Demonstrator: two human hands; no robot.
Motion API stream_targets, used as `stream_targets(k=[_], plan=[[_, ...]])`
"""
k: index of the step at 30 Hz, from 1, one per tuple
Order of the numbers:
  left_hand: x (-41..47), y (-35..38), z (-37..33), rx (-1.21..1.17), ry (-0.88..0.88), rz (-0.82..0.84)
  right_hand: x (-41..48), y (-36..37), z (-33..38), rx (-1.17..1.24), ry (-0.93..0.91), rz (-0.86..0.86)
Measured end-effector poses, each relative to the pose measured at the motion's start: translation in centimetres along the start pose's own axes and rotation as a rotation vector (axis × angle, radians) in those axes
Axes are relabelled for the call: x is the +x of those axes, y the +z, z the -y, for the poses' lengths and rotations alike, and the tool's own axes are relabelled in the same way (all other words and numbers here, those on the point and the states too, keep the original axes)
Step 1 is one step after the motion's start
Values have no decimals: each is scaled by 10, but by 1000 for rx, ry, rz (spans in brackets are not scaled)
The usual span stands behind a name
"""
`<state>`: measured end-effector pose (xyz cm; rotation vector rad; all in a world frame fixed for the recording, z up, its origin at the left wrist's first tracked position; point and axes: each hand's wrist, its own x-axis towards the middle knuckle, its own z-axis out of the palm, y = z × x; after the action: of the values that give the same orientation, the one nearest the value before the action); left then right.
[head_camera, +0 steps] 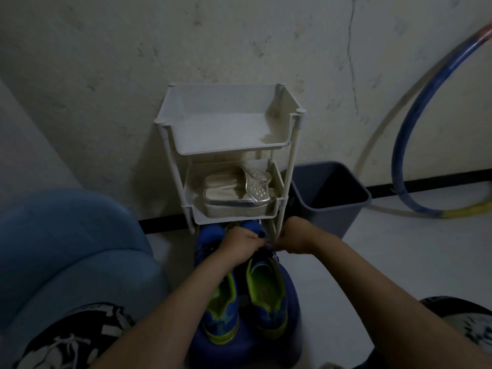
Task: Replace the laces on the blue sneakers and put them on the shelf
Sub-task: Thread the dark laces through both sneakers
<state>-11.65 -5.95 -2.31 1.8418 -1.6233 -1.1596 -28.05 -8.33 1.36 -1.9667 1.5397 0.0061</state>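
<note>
**LACING UP:** Low in the centre of the frame, a seated person works on a pair of blue sneakers (267, 312). They stand side by side, heels toward the camera, on a dark blue stool (291, 288) between the knees. Both hands meet over the throat of the right-hand shoe. The left hand (241, 245) and the right hand (295, 239) each have the grip clenched, fingers curled and pinching what looks like a dark lace (267, 251) strung between them. In the dim light, the eyelet it passes through cannot be made out.

The step in hand appears to be threading or snugging that lace. Done well, it calls for equal pull from the 2 hands and level ends. Each crossing should lie flat before the next eyelet, with the shoe steadied so it does not slide off the stool.

The white 3-tier shelf (229, 150) stands just beyond, against the wall at frame centre, with silver sandals (234, 198) on its middle tier. The sneakers are not yet on it.
</note>
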Motion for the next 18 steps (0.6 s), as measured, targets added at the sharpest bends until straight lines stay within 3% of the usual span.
stream_targets(k=[2,8,14,18], plan=[[1,5,-1,63,13,-35,-4,-7,3,-193,-33,76],[-2,8,-6,355,274,3,-8,-22,12,-51,-108,90],[1,2,8,196,344,90,5,-6,-6,13,-129,-215],[0,5,16,44,221,-34,5,5,-12,-6,-68,-102]])
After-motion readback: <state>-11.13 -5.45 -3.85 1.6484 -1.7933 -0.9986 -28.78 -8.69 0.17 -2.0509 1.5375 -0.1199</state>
